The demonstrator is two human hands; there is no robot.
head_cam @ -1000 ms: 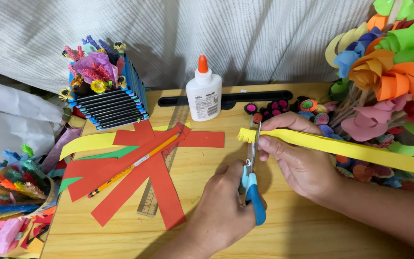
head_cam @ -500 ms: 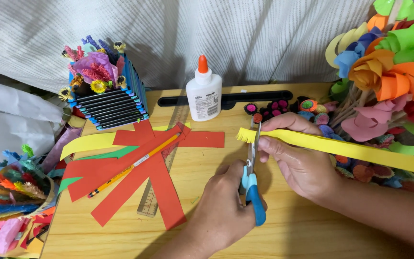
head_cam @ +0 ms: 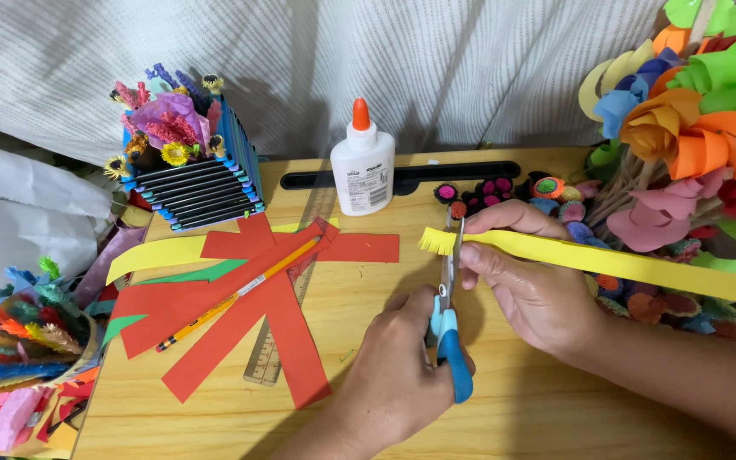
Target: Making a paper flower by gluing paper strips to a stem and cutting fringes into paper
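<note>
Right hand [head_cam: 538, 290] fingers pinch yellow strip [head_cam: 641, 264] — lying left-right; left hand [head_cam: 406, 375] grips upright scissors [head_cam: 447, 298]

A glue bottle [head_cam: 362, 162] is set at the back of the table [head_cam: 368, 426], with a box of paper flowers [head_cam: 187, 166] to its left. Paper strips [head_cam: 257, 298], a pencil [head_cam: 238, 291] and a ruler [head_cam: 287, 319] are laid before them

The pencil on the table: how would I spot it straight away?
Start at the wooden table and find the fan of red paper strips left of the hands. The pencil lies slanted across them, beside a ruler. It is the only thin yellow-orange stick there, unlike the flat paper around it.
</note>
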